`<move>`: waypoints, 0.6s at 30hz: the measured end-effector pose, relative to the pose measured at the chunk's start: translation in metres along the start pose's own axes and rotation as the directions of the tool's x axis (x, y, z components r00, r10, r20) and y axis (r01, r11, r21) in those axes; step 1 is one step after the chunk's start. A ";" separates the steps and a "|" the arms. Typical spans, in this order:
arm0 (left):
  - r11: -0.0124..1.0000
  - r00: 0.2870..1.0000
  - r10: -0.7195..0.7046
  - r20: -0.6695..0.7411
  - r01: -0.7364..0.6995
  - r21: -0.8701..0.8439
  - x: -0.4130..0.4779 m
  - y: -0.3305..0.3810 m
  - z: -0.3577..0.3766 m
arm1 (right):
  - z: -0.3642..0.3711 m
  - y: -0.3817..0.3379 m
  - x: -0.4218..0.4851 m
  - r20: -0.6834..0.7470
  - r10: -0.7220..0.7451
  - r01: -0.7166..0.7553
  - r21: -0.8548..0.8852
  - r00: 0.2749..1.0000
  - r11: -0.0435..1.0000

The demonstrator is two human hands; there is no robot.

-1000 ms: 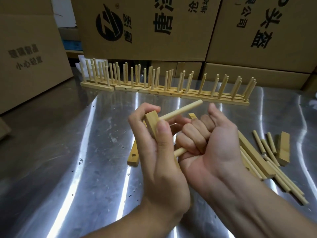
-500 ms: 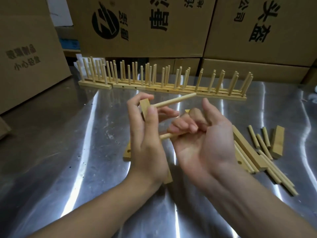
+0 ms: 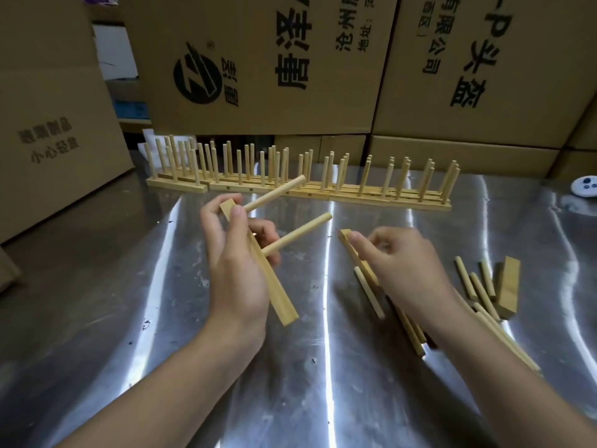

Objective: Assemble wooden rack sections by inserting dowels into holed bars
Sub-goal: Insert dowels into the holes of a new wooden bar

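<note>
My left hand (image 3: 235,263) grips a holed wooden bar (image 3: 277,295) and holds it tilted above the steel table. Two dowels stick out of the bar to the upper right, an upper dowel (image 3: 274,193) and a lower dowel (image 3: 297,234). To the right, my right hand (image 3: 400,270) is down at the pile of loose parts. Its fingers curl over a second bar (image 3: 347,240) lying on the table, with a fingertip on that bar's far end. A loose dowel (image 3: 370,294) lies just left of this hand.
A long row of finished rack sections (image 3: 323,192) stands along the back of the steel table (image 3: 129,286). More loose dowels (image 3: 478,286) and a short block (image 3: 508,286) lie at the right. Cardboard boxes (image 3: 258,59) wall the back and left. A small white device (image 3: 584,187) sits far right.
My right hand let go of the lower dowel, now seated in the bar, and moved right and down onto the pile. My left hand still holds the bar.
</note>
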State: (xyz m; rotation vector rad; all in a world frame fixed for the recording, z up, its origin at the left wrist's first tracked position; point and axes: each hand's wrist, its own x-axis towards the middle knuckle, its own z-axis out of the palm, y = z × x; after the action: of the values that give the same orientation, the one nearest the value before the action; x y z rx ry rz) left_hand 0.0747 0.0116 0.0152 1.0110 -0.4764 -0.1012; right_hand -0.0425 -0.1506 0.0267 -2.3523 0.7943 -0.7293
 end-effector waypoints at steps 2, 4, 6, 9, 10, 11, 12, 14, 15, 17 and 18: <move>0.999 0.999 -0.045 0.009 0.045 -0.017 0.000 0.000 -0.001 | -0.001 0.003 -0.002 0.040 -0.028 0.035 -0.197 0.999 0.980; 0.997 0.997 -0.077 0.026 0.077 -0.016 0.000 0.001 -0.002 | -0.002 0.003 -0.004 0.109 -0.032 0.074 -0.406 0.993 0.911; 0.996 0.996 -0.087 0.037 0.087 -0.006 0.000 0.002 -0.003 | -0.001 0.002 -0.007 0.170 -0.010 0.098 -0.520 0.985 0.848; 0.995 0.994 -0.104 0.038 0.103 0.006 0.001 0.002 -0.002 | 0.001 -0.005 -0.014 0.189 -0.001 0.120 -0.624 0.982 0.772; 0.994 0.993 -0.108 0.035 0.108 0.007 0.001 0.002 -0.002 | 0.003 -0.008 -0.017 0.185 -0.007 0.125 -0.638 0.983 0.760; 0.994 0.993 -0.111 0.032 0.111 0.007 0.001 0.001 -0.003 | 0.004 -0.010 -0.019 0.181 -0.011 0.127 -0.645 0.983 0.754; 0.994 0.993 -0.113 0.032 0.112 0.007 0.001 0.001 -0.003 | 0.006 -0.012 -0.021 0.176 -0.016 0.128 -0.648 0.984 0.751; 0.993 0.993 -0.116 0.034 0.116 0.009 0.001 0.001 -0.003 | 0.009 -0.015 -0.023 0.181 -0.023 0.135 -0.634 0.983 0.761; 0.993 0.993 -0.118 0.033 0.117 0.011 0.001 0.001 -0.003 | 0.009 -0.016 -0.024 0.194 -0.027 0.141 -0.605 0.981 0.784; 0.993 0.992 -0.120 0.033 0.120 0.013 0.001 0.001 -0.003 | 0.009 -0.019 -0.023 0.203 -0.030 0.135 -0.523 0.979 0.842; 0.993 0.992 -0.121 0.034 0.120 0.015 0.001 0.001 -0.003 | 0.009 -0.019 -0.024 0.187 -0.029 0.123 -0.514 0.982 0.849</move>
State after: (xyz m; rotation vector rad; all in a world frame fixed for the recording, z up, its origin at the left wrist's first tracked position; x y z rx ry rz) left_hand 0.0763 0.0139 0.0151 1.0518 -0.4478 -0.2243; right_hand -0.0460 -0.1195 0.0248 -2.9032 0.9146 -0.3508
